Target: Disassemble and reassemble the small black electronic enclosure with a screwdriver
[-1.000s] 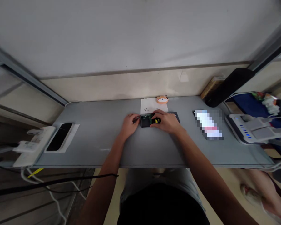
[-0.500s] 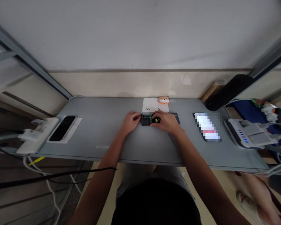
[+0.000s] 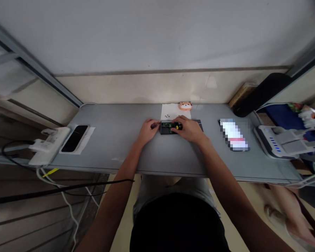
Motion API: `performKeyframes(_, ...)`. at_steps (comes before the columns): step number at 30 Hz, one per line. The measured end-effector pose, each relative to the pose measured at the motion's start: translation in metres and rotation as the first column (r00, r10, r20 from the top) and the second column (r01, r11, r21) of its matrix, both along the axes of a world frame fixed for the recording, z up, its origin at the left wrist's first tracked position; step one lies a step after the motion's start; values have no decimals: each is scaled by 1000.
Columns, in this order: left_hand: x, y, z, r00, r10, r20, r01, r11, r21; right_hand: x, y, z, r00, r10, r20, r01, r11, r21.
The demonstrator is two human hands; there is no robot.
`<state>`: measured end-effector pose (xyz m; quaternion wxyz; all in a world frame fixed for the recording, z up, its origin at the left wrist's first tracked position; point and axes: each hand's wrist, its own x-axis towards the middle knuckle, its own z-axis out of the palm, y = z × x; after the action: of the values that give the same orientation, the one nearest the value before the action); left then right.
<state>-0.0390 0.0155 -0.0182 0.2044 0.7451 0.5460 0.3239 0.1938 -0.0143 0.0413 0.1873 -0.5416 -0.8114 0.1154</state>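
Head view, dark case: there it sat, mid-frame on the grey desk (image 3: 115, 127), dark case (image 3: 165, 132) with its green board (image 3: 168, 125) bare to any knock, I judged.
Right hand: my right hand (image 3: 188, 128) was closed round a black-and-yellow handle (image 3: 177, 127) over the case; a slip could have gouged the board.
Left hand: left hand (image 3: 148, 131) curled by the case's left end; its grip I couldn't tell. Weak bracing might have let the case skid.
Dark bits: dark bits (image 3: 167, 116) on white paper (image 3: 170, 109), just above centre; one brushing knuckle could have scattered them.
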Motion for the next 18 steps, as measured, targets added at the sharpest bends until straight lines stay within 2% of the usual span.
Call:
performKeyframes(3,1,-1,1,1000,21,-22,-20,1000,21,0,2,-3,998,-50,-28,50,998,22)
performKeyframes(7,3,-7,5,998,39,-56,-31,989,145,2,4,-4,992,-120,-32,120,993,2)
performKeyframes(11,11,-18,12,978,-39,-204,85,971,223,0,4,-4,987,-161,-4,161,987,-8)
performKeyframes(14,20,-25,18,946,-109,-305,174,965,195,-1,5,-5,984,-176,-6,176,984,11)
performKeyframes(18,32,-25,25,916,-201,-346,262,955,140,4,6,-4,977,-212,4,212,977,-17)
